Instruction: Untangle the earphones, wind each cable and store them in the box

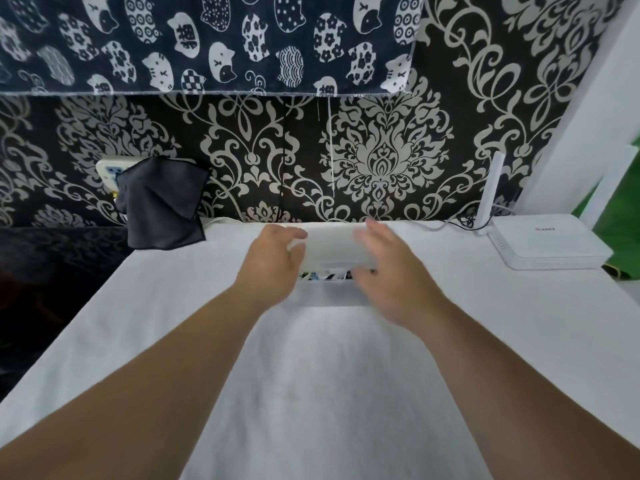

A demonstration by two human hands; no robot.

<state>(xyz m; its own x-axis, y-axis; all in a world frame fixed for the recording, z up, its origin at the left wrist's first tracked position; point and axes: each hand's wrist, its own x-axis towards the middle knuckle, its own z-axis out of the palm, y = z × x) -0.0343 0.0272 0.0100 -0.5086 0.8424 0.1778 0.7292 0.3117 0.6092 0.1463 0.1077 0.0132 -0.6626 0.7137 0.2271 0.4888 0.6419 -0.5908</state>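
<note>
One dark grey fabric cloth hangs at far left over a white wall socket plate, beside the back-left corner of the table covered in white cloth.

Next to the right, the left hand is at the left end of the white rectangular box lid. Its fingers curl over the top edge and the thumb lies against the end, so it is grasping the lid.

The lid sits tilted above the white rectangular box base, which stands at the middle of the table's far edge, close to the black-and-cream patterned wall. In the gap between lid and base, a dark-and-white tangle of earphones is partly visible inside the box; no detail is legible.

The right hand is at the lid's right end, fingers pointing up. It is blurred, so whether it grips the lid cannot be determined.

At far right, a flat white plastic router with an upright antenna rests on the table, well apart from the box.
</note>
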